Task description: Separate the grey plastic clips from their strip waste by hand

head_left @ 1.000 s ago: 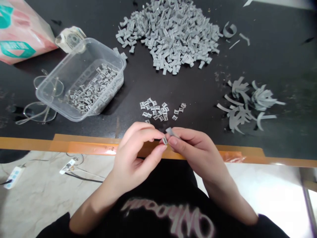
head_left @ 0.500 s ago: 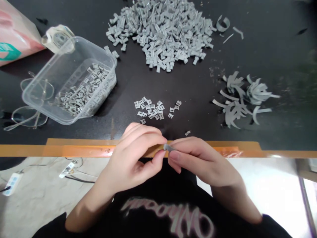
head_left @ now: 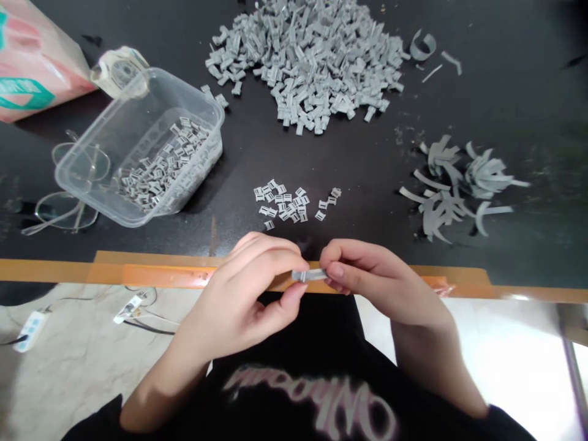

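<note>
Between my two hands, over the table's front edge, a short grey strip is held lengthwise. The thumb and forefinger of my left hand pinch its left part, where a small pale clip-like piece sits around it. Its right end is between the closed fingers of my right hand. Just beyond my hands lies a loose group of small pale clips. A large heap of grey pieces covers the far middle, and several curved grey strips lie at the right.
A clear plastic tub with small clips stands at the left, a tape roll behind it. Eyeglasses lie by the tub. A pink bag is at the far left. Orange tape lines the table edge.
My right hand has moved slightly right and away from my left, and more of the grey strip now shows between them. The small pale piece right above my right hand is no longer visible.
</note>
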`<action>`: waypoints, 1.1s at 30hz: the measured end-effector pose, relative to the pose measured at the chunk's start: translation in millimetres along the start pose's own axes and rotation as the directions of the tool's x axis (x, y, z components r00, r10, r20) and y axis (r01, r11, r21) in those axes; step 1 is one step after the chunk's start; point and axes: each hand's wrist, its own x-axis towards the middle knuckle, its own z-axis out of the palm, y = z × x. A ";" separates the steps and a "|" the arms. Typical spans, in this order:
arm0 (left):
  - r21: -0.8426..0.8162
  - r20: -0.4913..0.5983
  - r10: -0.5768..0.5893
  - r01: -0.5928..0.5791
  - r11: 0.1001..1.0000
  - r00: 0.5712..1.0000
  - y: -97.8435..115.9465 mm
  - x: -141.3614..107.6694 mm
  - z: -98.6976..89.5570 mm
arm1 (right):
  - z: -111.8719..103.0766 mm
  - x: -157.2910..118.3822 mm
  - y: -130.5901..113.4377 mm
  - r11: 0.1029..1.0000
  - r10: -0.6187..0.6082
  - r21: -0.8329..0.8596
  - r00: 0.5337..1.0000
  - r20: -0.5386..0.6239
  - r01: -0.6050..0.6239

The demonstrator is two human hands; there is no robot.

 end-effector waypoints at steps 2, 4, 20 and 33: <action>-0.022 0.013 -0.027 0.027 0.999 1.000 0.3 -1.5 2.3 | 2.3 0.0 0.1 1.000 0.013 0.024 1.000 -0.024 -0.012; -0.074 0.016 -0.061 0.062 0.995 0.998 0.6 -3.0 6.3 | 4.9 1.2 0.6 0.998 0.002 0.069 1.000 -0.030 0.000; -0.605 0.089 -0.402 0.370 0.705 0.911 2.0 -0.9 13.7 | 1.4 0.1 10.0 0.951 -0.235 0.177 0.964 -0.129 0.255; -0.169 0.128 -0.089 0.110 0.979 0.988 1.6 1.7 4.7 | 5.5 -6.9 -6.1 0.990 0.074 0.130 0.981 -0.177 -0.051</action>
